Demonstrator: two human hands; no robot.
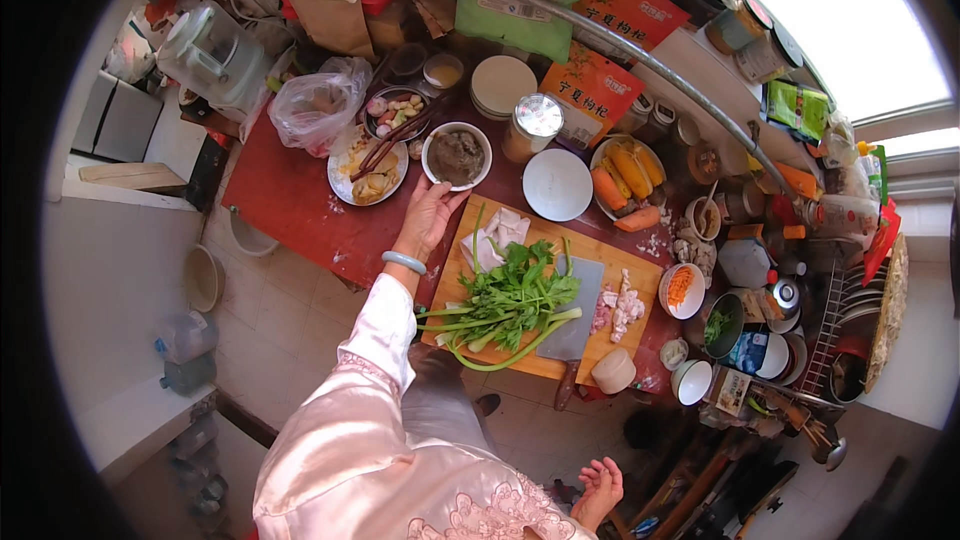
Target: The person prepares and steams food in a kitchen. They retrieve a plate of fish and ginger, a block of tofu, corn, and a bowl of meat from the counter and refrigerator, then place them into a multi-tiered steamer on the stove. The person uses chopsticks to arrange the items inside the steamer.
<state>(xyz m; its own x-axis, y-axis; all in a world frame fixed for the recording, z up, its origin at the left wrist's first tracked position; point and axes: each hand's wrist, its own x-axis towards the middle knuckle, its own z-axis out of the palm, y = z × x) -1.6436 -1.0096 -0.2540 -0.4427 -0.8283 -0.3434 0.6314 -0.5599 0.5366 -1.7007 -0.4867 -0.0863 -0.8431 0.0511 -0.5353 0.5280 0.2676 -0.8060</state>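
Note:
My left hand [431,217], with a pale bangle at the wrist, reaches over the red table and holds the near rim of a white bowl [455,155] of dark brown paste. Left of that bowl, a white plate [339,181] carries yellowish pieces, with dark chopsticks [381,146] across it. My right hand [598,491] hangs empty near the bottom, away from the table, fingers loosely curled. Before me, leafy celery [517,289] lies on a wooden cutting board [544,223], over the blade of a cleaver [589,277]. Chopped pinkish meat [626,307] sits beside the blade.
An empty white bowl [557,185] and a plate of carrots and yellow vegetables [628,172] stand beyond the board. A lidded jar [534,127] is near them. To the right are a bowl of shredded carrot [681,291] and a dish rack [825,315]. The cleaver's handle [566,388] overhangs the table edge.

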